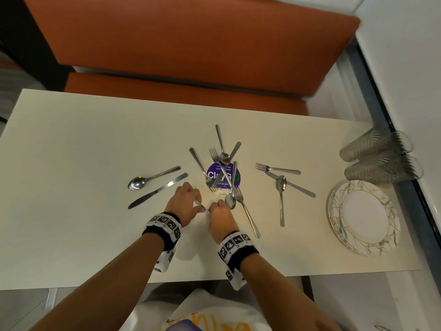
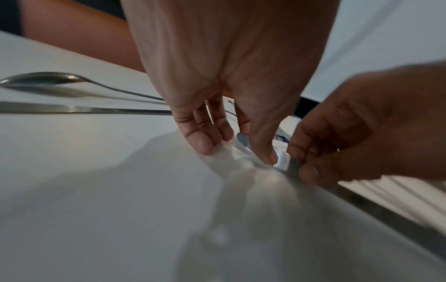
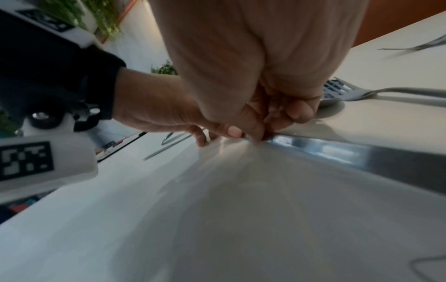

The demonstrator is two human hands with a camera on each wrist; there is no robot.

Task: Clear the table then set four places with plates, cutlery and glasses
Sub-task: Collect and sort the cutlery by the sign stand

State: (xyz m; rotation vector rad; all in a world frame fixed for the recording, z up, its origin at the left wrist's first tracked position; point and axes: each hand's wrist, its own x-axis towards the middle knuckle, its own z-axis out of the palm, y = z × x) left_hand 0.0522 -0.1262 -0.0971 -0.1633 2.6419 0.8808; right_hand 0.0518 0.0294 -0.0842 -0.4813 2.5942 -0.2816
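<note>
A steel table knife (image 1: 202, 207) lies on the white table (image 1: 71, 163) near its front edge, and both hands hold it. My left hand (image 1: 196, 204) pinches one end between thumb and fingers (image 2: 201, 147). My right hand (image 1: 213, 209) pinches it just beside, fingers curled; the flat steel (image 3: 337, 150) runs back under that wrist. Beyond the hands, several forks, spoons and knives lie crossed in a pile (image 1: 223, 163) on a purple sticker. A stack of gold-patterned plates (image 1: 362, 216) sits at the right end, with ribbed glasses (image 1: 379, 156) on their sides behind it.
A spoon (image 1: 152, 179) and a knife (image 1: 157, 191) lie to the left of the hands. A fork, knife and spoon (image 1: 281, 185) lie crossed to the right. An orange bench (image 1: 186, 44) runs along the far side. A wall ledge (image 1: 405, 68) borders the right.
</note>
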